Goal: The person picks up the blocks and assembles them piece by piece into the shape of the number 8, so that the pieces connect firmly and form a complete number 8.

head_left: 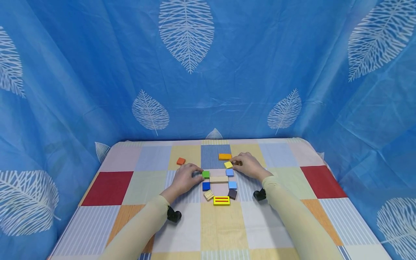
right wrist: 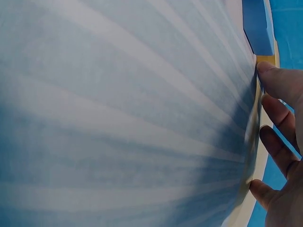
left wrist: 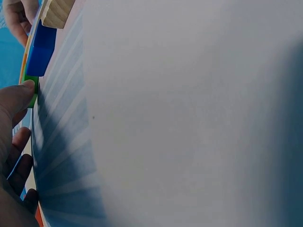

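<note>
In the head view my left hand (head_left: 186, 177) pinches a green block (head_left: 206, 174) between thumb and index finger. The left wrist view has the thumb against that green block (left wrist: 33, 99), close to a blue block (left wrist: 41, 51). My right hand (head_left: 249, 165) pinches a yellow block (head_left: 228, 165), which sits slightly turned. A periwinkle block (head_left: 229, 173) lies just in front of it. Between the two sides stretches a long plain wooden block (head_left: 219, 179). In the right wrist view only a sliver of the yellow block (right wrist: 266, 59) shows by the thumb.
A light blue block (head_left: 232, 185), a dark block (head_left: 232, 194), a striped wooden block (head_left: 209, 195) and a yellow block with red stripes (head_left: 221, 200) form the near side. Farther back lie an orange block (head_left: 225, 156) and a red-orange block (head_left: 181, 161). Blue curtains (head_left: 208, 90) surround the patchwork-covered table (head_left: 156, 231).
</note>
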A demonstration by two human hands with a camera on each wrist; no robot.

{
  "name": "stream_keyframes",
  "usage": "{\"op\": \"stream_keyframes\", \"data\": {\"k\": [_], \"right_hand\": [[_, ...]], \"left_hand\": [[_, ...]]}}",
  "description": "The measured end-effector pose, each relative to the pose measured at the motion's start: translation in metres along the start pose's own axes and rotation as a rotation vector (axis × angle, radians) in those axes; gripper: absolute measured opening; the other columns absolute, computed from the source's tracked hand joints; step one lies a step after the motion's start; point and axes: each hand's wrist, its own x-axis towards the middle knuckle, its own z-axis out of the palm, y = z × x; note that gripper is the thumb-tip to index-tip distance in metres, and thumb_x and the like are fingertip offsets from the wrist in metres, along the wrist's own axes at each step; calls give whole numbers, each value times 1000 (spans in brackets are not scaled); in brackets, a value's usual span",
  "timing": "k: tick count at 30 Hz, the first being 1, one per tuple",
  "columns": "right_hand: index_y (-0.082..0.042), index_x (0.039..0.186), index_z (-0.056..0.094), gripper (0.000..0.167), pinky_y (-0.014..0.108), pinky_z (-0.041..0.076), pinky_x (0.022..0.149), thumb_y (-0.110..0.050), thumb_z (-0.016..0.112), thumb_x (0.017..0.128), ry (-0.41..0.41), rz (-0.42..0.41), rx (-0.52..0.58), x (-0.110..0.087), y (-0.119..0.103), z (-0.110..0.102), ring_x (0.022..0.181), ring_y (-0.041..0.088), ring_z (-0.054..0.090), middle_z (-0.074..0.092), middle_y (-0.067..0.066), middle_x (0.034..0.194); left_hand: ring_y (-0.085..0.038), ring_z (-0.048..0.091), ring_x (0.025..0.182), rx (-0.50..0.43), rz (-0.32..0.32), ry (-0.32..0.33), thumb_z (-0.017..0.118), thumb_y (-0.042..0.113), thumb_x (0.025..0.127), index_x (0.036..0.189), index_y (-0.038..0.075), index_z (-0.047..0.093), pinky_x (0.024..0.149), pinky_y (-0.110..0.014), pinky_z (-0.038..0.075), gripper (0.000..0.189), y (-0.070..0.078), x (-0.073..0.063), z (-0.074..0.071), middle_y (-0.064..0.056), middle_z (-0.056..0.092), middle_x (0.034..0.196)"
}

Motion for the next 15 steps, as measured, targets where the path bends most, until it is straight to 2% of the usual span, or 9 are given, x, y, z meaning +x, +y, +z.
{"op": "stream_keyframes", "data": {"k": [15], "right_hand": [[-21,124,74,28,38,41,83,-25,74,96,18,-21,11,0,2,2,99,22,47,59,-5,97]], "left_hand": [[-30,51,129,10,22,0,75,37,93,122,20,75,111,-51,35,33,-1,0,-1,-6,61,135]]}}
